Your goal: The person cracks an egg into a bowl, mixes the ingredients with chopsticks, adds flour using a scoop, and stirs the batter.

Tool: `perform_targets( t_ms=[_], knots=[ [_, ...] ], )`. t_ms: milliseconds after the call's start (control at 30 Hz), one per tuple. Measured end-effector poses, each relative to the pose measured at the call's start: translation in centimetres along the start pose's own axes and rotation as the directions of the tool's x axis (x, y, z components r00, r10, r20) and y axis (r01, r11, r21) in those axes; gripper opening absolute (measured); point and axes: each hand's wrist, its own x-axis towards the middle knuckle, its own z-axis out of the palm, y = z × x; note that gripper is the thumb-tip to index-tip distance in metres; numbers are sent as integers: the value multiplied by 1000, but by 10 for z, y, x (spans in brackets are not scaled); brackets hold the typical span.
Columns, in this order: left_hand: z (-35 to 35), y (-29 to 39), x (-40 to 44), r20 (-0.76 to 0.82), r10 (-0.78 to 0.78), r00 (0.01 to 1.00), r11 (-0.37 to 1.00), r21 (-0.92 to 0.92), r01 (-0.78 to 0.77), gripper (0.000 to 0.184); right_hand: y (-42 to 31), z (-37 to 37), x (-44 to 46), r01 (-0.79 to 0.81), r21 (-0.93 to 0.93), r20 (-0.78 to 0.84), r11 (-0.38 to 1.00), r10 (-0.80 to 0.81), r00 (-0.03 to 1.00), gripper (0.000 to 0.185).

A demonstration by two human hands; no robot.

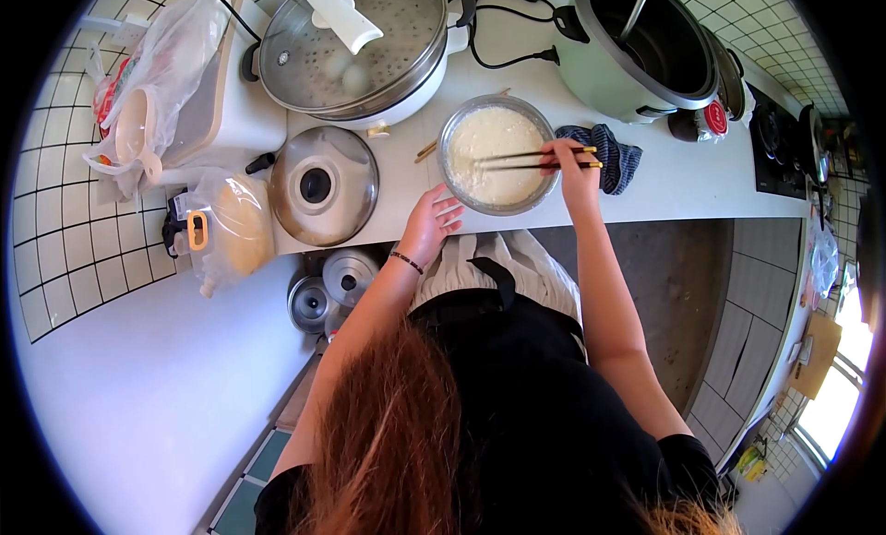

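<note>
A metal bowl [452,183] of pale, lumpy mixture [498,138] stands near the counter's front edge. My right hand [570,164] is closed around a pair of dark chopsticks [526,155] with gold ends, and their tips reach over the mixture. Beside the bowl's lower left rim, my left hand [434,219] has its fingers apart and holds nothing; whether it touches the bowl I cannot tell. A dark patterned cloth [616,161] lies right of the bowl.
A lidded steamer [406,97] with round eggs stands at the back left. Nearer are a glass lid [355,189] and a plastic bag [242,223]. At the back right are a green cooker [595,78], its black cord [508,63] and a jar [714,118].
</note>
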Motion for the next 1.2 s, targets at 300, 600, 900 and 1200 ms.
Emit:
perform_targets(
  t_ms=[300, 600, 900, 1200],
  knots=[
    [1, 0, 2, -18, -6, 1000, 1000, 8, 6, 54, 0, 8, -5, -127, 17, 164, 992, 123, 979, 19],
    [-1, -2, 5, -13, -16, 1000, 1000, 0, 16, 54, -1, -5, -17, -106, -19, 109, 994, 108, 988, 23],
    [1, 0, 2, -7, -5, 1000, 1000, 22, 6, 55, 6, -50, -21, -125, 8, -30, 992, 126, 992, 23],
    [4, 1, 1, -15, -1, 1000, 999, 52, 2, 57, 14, -59, -33, -146, 34, -118, 989, 149, 982, 26]
  ],
)
